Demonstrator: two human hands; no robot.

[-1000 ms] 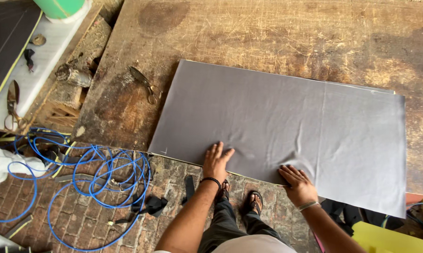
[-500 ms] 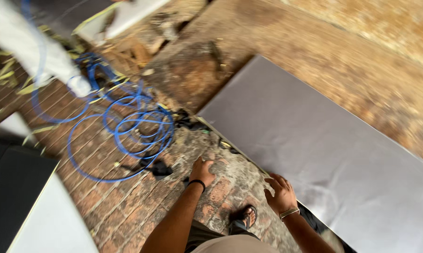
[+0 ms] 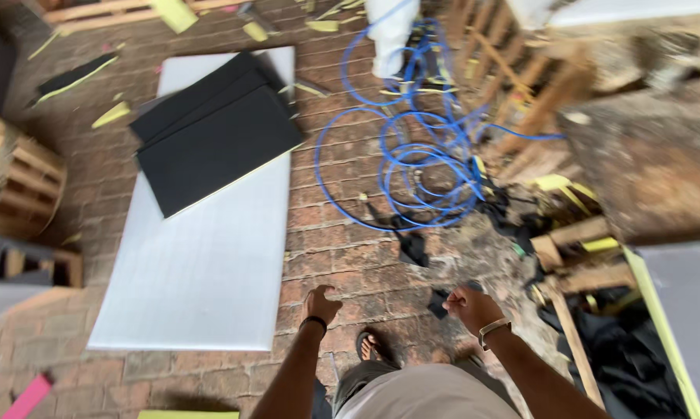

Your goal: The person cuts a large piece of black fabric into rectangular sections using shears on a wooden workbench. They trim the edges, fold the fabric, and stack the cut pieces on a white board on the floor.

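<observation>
Looking down from the head camera, we see our left hand (image 3: 321, 302) and right hand (image 3: 469, 308) held out low in front of us over the brick floor (image 3: 342, 233), both loosely curled and holding nothing; neither touches anything. A dark band sits on the left wrist and a pale bracelet on the right. Below the hands, one sandalled foot (image 3: 373, 347) stands on the bricks.

Nearest the left hand lies a large white foam sheet (image 3: 202, 271) flat on the floor, its near right corner just beside that hand. A stack of black sheets (image 3: 218, 140) rests across its far end, tilted askew. Ahead of the right hand, a blue hose (image 3: 412, 167) lies in loose coils on the bricks, with dark scraps near it. At the right edge, a grey sheet (image 3: 691, 302) with a yellow-green rim shows beside the worn wooden bench (image 3: 653, 163). Wooden crates (image 3: 16, 182) stand at the left.
</observation>
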